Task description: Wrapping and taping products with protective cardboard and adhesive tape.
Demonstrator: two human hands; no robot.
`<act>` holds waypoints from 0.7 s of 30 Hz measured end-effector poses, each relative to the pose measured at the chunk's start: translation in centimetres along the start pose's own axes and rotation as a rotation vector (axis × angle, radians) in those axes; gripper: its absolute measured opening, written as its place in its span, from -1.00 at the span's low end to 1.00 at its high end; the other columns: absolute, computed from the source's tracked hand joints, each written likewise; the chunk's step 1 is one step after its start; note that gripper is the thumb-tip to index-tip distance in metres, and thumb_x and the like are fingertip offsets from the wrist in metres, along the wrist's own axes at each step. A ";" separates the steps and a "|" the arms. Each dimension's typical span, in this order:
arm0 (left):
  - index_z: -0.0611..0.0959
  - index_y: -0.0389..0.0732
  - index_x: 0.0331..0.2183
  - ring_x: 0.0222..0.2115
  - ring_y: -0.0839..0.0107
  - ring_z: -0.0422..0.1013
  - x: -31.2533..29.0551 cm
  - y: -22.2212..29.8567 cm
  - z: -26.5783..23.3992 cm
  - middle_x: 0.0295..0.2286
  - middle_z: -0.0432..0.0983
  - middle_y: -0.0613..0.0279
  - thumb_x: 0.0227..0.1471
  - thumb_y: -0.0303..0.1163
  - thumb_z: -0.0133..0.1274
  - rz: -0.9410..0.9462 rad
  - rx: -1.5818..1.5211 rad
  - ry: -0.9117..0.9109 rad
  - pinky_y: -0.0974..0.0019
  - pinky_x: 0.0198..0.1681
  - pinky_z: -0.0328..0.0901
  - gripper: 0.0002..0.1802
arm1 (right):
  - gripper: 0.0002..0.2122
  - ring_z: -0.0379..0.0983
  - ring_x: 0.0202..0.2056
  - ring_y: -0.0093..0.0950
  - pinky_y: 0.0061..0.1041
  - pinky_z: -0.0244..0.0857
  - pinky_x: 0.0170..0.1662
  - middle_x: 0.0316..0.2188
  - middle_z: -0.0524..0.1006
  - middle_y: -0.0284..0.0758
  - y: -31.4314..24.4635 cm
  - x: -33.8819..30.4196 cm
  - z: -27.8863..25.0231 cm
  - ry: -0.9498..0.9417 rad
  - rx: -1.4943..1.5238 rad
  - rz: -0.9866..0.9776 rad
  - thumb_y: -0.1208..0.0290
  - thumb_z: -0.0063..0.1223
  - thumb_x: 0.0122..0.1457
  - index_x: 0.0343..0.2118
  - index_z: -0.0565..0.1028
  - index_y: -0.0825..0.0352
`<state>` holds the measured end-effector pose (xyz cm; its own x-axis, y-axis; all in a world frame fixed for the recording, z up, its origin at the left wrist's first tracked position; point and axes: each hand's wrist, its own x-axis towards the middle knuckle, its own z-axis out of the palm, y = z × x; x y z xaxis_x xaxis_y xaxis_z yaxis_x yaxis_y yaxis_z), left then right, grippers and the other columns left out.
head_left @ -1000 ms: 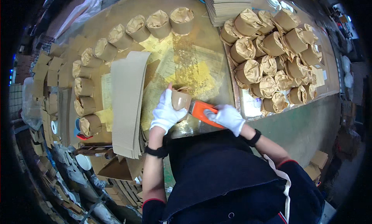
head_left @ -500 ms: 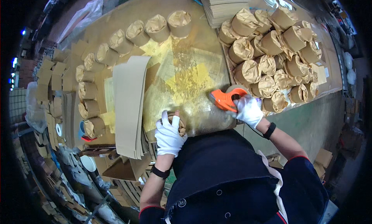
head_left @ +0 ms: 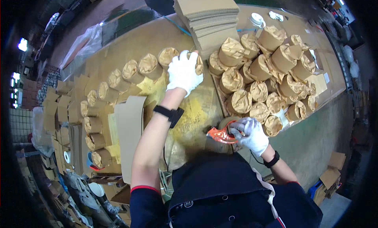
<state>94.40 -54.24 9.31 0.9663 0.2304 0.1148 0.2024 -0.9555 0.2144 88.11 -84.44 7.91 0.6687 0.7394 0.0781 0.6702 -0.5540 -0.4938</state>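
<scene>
My left hand (head_left: 184,73), in a white glove, reaches to the far side of the table. Its fingers close over a cardboard cylinder stuffed with crumpled brown paper (head_left: 199,65), partly hidden by the hand. This cylinder stands at the end of a curved row of similar cylinders (head_left: 149,65), right of the last one. Near the table's front edge, my gloved right hand (head_left: 251,135) grips an orange tape dispenser (head_left: 221,135), its jagged end toward the left. The dispenser's tape roll (head_left: 227,122) shows behind it.
Many more paper-stuffed cylinders (head_left: 258,91) crowd the right side, some piled up. Behind stands a stack of corrugated cardboard sheets (head_left: 210,23), with a white roll (head_left: 256,20) beside it. Long cardboard strips (head_left: 129,127) lie left of my left forearm. Opened cartons (head_left: 50,106) stand farther left.
My left hand has moved from the table's front edge to the far end of the row with a paper-stuffed cylinder. My right hand still holds the tape dispenser near the front edge.
</scene>
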 end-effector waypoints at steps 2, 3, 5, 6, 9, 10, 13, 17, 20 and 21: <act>0.36 0.04 0.17 0.07 0.02 0.25 3.6 -0.2 2.9 0.12 0.27 0.07 -0.18 -0.11 0.29 0.009 0.089 0.005 0.00 0.12 0.22 -0.15 | -0.82 0.51 -0.35 -0.24 -0.28 0.40 -0.25 -0.41 0.60 -0.28 0.8 0.5 -1.1 -0.017 -0.028 -0.015 0.23 0.17 0.08 -0.33 0.62 0.20; 0.36 0.03 0.17 0.09 0.03 0.24 4.8 -0.4 4.5 0.13 0.27 0.07 -0.16 -0.10 0.28 0.007 0.137 0.005 -0.01 0.14 0.20 -0.16 | -0.82 0.51 -0.35 -0.25 -0.27 0.40 -0.25 -0.40 0.60 -0.29 1.0 1.0 -1.4 0.017 -0.030 -0.007 0.23 0.17 0.08 -0.33 0.62 0.20; 0.35 -0.06 0.18 0.17 0.03 0.16 5.8 -2.1 8.4 0.19 0.21 0.05 -0.09 -0.13 0.24 0.027 0.206 0.053 -0.02 0.24 0.05 -0.20 | -0.82 0.51 -0.34 -0.25 -0.27 0.40 -0.24 -0.40 0.60 -0.30 1.4 2.0 -1.6 0.075 -0.035 0.010 0.24 0.17 0.08 -0.33 0.62 0.19; 0.35 -0.09 0.18 0.19 0.03 0.13 6.0 -2.6 10.1 0.20 0.19 0.04 -0.08 -0.13 0.22 0.043 0.244 0.074 -0.03 0.26 0.00 -0.21 | -0.84 0.50 -0.31 -0.26 -0.28 0.40 -0.23 -0.37 0.58 -0.31 1.7 2.4 -1.6 0.093 -0.092 0.020 0.26 0.18 0.09 -0.33 0.61 0.19; 0.32 -0.15 0.21 0.27 0.01 0.01 4.6 -3.0 12.1 0.24 0.12 0.00 -0.05 -0.18 0.19 0.042 0.168 0.143 -0.06 0.33 -0.15 -0.20 | -0.86 0.49 -0.29 -0.28 -0.28 0.40 -0.23 -0.35 0.57 -0.32 3.3 5.4 -2.2 0.162 0.002 0.063 0.30 0.20 0.08 -0.31 0.61 0.18; 0.31 -0.14 0.21 0.27 0.00 0.01 3.9 -2.4 11.0 0.24 0.12 -0.01 -0.05 -0.19 0.19 0.039 0.131 0.157 -0.07 0.33 -0.15 -0.19 | -0.87 0.48 -0.29 -0.29 -0.29 0.39 -0.24 -0.35 0.57 -0.33 3.7 6.8 -2.7 0.228 -0.024 0.050 0.34 0.22 0.06 -0.32 0.60 0.18; 0.39 -0.12 0.16 0.24 -0.03 0.07 -1.3 -2.3 7.9 0.22 0.15 -0.03 -0.08 -0.26 0.20 0.062 -0.061 0.223 -0.04 0.29 0.00 -0.27 | -0.86 0.49 -0.28 -0.29 -0.30 0.40 -0.24 -0.34 0.56 -0.34 5.2 12.6 -3.8 0.431 -0.210 -0.042 0.36 0.22 0.06 -0.29 0.57 0.14; 0.53 -0.10 -0.04 -0.04 0.01 0.40 -14.0 -5.4 3.9 0.01 0.44 0.05 -0.10 -0.39 0.20 0.116 -0.185 0.158 0.08 0.03 0.34 -0.50 | -0.62 0.40 -0.03 -0.16 -0.18 0.27 0.06 -0.17 0.54 -0.20 6.8 20.0 -3.7 0.547 -0.369 0.011 0.15 0.22 0.04 -0.09 0.54 0.19; 0.55 -0.10 -0.08 -0.09 0.02 0.41 -23.8 -9.3 1.5 -0.04 0.48 0.10 -0.15 -0.42 0.22 -0.118 -0.013 0.168 0.03 0.00 0.35 -0.51 | -0.28 0.31 0.11 -0.04 -0.13 0.10 0.23 -0.03 0.49 -0.04 8.0 23.0 -3.4 0.224 -0.607 0.136 -0.12 0.16 0.00 0.22 0.32 0.11; 0.55 -0.11 -0.09 -0.06 -0.01 0.39 -26.8 -10.9 1.0 0.00 0.45 0.09 -0.17 -0.41 0.24 -0.195 0.072 0.178 0.00 0.02 0.34 -0.50 | -0.23 0.29 0.13 -0.03 -0.12 0.08 0.24 0.00 0.48 -0.02 8.2 23.5 -3.2 0.073 -0.642 0.192 -0.16 0.15 -0.01 0.26 0.27 0.09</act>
<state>66.48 -50.18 2.88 0.8661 0.4337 0.2484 0.3985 -0.8992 0.1806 110.39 -72.87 8.46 0.8002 0.5897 0.1094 0.5804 -0.8073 0.1065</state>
